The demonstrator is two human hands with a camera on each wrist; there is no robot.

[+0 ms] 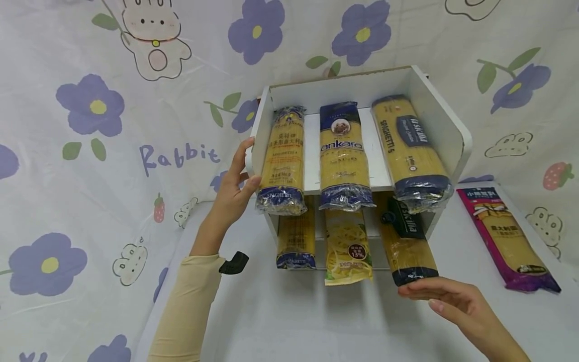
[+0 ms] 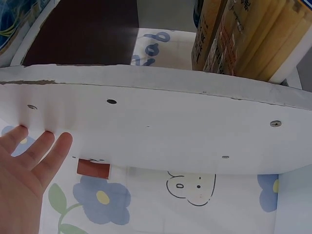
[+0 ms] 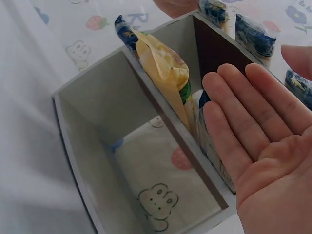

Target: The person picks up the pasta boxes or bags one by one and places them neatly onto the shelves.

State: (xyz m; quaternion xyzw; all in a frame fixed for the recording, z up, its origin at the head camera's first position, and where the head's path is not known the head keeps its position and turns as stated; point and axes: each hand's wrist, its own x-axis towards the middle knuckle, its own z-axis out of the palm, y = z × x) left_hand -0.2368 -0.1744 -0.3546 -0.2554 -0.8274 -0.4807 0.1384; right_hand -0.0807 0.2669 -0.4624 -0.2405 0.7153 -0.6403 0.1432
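A white shelf rack point(image 1: 382, 168) holds bagged spaghetti on two levels. On its upper level lie a spaghetti pack point(image 1: 283, 156), an Ankara pack point(image 1: 341, 163) and a La Sicilia pack point(image 1: 409, 146). Below them are another spaghetti pack point(image 1: 296, 241), a yellow noodle pack point(image 1: 348, 246) and a dark-labelled pack point(image 1: 409, 251). My left hand point(image 1: 232, 188) rests against the rack's left side, straight fingertips touching the outer panel point(image 2: 170, 126); its thumb is near the front edge. Fingers extended, my right hand point(image 1: 457, 301) touches the dark-labelled pack's lower end in the head view.
On the white table right of the rack lies a magenta-edged pasta pack point(image 1: 508, 236). A patterned cloth point(image 1: 122, 201) with flowers and rabbits hangs behind and to the left. The right wrist view shows an open lower compartment point(image 3: 97, 112) of the rack.
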